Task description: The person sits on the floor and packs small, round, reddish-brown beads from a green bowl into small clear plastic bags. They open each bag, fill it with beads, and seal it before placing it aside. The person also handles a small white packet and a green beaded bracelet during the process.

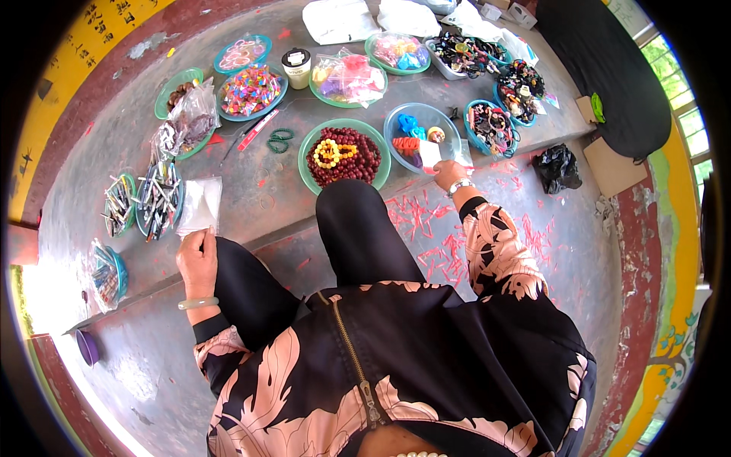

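Note:
My left hand is closed at the near edge of a clear plastic bag, its thumb and fingers pinched on it. Over a clear bluish basin, my right hand grips a small white card. That basin holds a blue bundle, an orange-red piece and a small round item. Between my hands stands a green bowl of dark red beads, with yellow bead bracelets on top. Two baskets of pens sit beyond my left hand.
Behind are bowls of colourful small pieces, bagged items and hair ties, plus a lidded cup. A red-and-white strip and green bracelets lie nearby. Red scraps litter the lower floor, near a black bag.

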### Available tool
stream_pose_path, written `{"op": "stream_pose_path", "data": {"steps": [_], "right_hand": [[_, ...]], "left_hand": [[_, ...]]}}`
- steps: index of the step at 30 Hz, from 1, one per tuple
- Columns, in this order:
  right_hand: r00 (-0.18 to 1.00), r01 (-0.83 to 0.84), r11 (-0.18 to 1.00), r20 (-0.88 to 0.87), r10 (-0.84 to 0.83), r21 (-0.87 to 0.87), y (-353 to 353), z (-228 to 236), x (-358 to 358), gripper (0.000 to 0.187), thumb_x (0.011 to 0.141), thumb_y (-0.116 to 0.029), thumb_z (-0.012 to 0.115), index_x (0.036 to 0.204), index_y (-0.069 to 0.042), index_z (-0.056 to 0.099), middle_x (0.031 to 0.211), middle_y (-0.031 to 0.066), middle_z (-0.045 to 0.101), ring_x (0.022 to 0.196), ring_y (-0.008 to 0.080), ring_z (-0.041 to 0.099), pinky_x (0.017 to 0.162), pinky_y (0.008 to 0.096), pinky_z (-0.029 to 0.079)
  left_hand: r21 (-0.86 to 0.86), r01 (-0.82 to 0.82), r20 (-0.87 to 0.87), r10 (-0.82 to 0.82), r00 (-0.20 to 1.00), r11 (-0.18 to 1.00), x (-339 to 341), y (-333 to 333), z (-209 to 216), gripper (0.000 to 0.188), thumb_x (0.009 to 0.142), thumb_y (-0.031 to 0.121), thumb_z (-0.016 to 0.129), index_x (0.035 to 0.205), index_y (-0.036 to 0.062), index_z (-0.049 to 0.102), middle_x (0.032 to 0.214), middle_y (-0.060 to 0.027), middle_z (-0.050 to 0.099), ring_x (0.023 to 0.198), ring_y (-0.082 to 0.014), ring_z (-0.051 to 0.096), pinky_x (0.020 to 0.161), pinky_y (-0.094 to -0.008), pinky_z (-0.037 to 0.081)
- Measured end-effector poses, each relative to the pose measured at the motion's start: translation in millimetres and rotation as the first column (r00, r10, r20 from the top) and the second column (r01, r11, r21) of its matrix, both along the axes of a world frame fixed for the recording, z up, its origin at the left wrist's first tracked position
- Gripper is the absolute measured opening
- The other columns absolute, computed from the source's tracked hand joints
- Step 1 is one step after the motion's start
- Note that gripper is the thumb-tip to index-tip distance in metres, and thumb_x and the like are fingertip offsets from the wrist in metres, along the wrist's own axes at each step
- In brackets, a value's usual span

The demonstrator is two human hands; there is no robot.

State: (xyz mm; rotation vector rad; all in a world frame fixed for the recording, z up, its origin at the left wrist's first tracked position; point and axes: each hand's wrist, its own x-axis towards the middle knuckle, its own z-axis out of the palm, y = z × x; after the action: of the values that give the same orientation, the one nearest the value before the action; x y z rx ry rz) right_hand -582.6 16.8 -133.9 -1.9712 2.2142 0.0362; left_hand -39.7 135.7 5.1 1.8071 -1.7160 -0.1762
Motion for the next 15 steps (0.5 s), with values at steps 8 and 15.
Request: {"op": "stream_pose_path", "data": {"steps": [8,15], "right_hand": [[0.985,-0.146,0.984,-0.077,0.155,0.105,-9,-3,12,0.022,0.068,-0.021,0.056,0.080,-0.005,0.065,0.090,0.0159,0.061,0.088,0.0313,0.059,0.077,0.0383,0.048],[0.895,-0.400,0.863,-0.070,0.440,0.307,-26,-22,1,0.026,0.069,-0.027,0.055,0.076,-0.005,0.065,0.088,0.0146,0.061,0.091,0.0301,0.058,0.076,0.0373,0.047]], "left_hand": [[-0.021,0.005,0.025,-0.005,1.000,1.000,-5,0,5,0.017,0.081,0.013,0.058,0.073,-0.0018,0.057,0.069,-0.0167,0.057,0.064,-0.0331,0.054,0.060,-0.0374,0.042],[-0.043,0.006,0.011,-0.006,1.000,0.999,-5,-1,2,0.019,0.081,0.013,0.058,0.070,-0.0020,0.055,0.068,-0.0165,0.056,0.063,-0.0333,0.053,0.059,-0.0375,0.042]]}}
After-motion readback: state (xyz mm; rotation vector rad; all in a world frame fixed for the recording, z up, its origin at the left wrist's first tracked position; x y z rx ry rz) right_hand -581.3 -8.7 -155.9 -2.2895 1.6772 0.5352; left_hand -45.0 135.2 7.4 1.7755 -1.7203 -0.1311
